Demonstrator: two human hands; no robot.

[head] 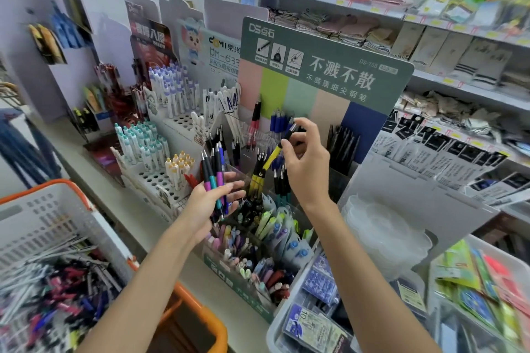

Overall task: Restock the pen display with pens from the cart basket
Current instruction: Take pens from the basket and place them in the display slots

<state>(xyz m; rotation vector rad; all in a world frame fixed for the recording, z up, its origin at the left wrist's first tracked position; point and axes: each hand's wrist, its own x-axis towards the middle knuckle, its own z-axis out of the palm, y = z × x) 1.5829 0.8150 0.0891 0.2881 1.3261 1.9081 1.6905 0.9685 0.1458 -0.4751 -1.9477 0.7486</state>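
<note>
bright, even shop light with hardly any shadows; the middle is fairly sharp, while the edges bend outward and smear into blur.

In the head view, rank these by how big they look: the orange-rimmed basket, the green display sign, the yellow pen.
1. The orange-rimmed basket and green display sign: similar; basket is nearer and cropped, so unranked.
2. The yellow pen, in the right hand: smallest.
</note>
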